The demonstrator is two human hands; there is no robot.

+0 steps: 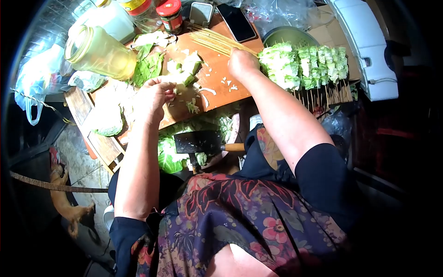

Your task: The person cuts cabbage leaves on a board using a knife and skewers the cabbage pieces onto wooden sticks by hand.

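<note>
My right hand [243, 64] is closed at the near end of a bundle of thin bamboo skewers [213, 40] lying on the orange-brown board; its fingertips are mostly hidden. Over the left part of the board, my left hand [158, 94] has its fingers curled together, and whatever they hold cannot be made out. Cut cabbage pieces [189, 69] and small white scraps lie between the hands. Right of my right hand stand rows of skewered cabbage leaves [302, 67], their sticks pointing toward me. Half a cabbage [107, 119] lies left of my left hand.
A large yellowish jar [104, 53] tilts at the back left. A red-lidded jar [170, 17] and a black phone [236, 22] are at the back. A cleaver [198, 141] with a wooden handle rests below the board's front edge, over cabbage leaves. A dog [69, 203] is on the floor.
</note>
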